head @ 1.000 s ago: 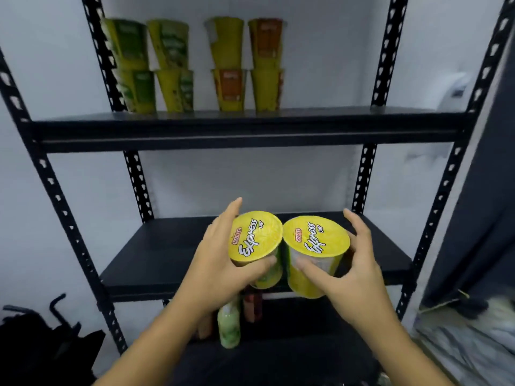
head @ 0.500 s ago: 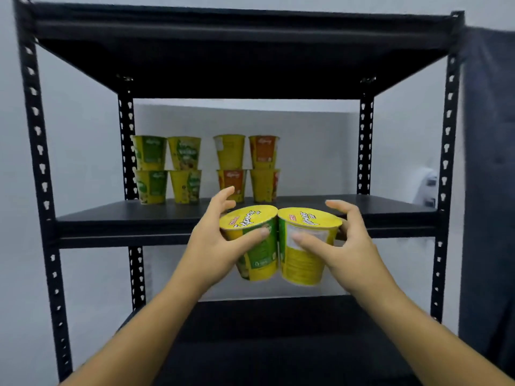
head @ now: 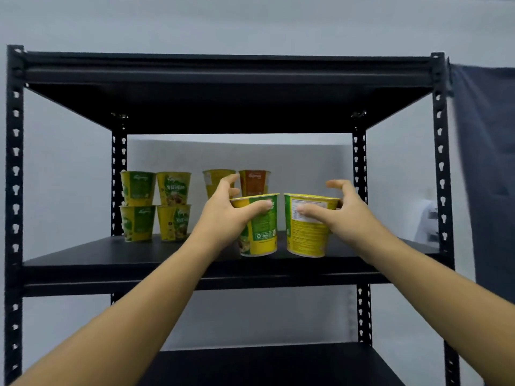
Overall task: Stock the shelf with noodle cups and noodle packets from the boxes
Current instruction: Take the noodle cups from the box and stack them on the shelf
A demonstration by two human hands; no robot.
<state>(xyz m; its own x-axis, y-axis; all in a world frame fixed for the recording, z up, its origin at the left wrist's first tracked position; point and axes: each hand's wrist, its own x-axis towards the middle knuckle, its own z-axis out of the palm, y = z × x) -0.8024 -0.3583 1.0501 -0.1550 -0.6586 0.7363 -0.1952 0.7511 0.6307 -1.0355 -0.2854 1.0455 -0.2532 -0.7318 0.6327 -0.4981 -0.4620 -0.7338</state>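
Grips are clamped: left hand (head: 223,218) on the green cup (head: 262,232), right hand (head: 347,215) on the yellow cup (head: 306,235); the far stacks (head: 252,181) could be toppled if overreached.

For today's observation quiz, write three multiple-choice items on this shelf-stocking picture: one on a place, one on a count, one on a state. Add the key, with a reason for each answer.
1. Where do the stacked noodle cups stand?
A) on the top board
B) at the back of the shelf board that the hands reach over
C) on the floor

2. How many noodle cups are in the person's hands?
A) one
B) two
C) four

3. How do the held cups sit?
A) upright
B) upside down
C) on their sides

Key:
1 B: the stacks stand at the rear of that board, near the wall.
2 B: the left hand grips the green-labelled noodle cup, and the right hand grips the yellow noodle cup.
3 A: both have the wide rim on top.
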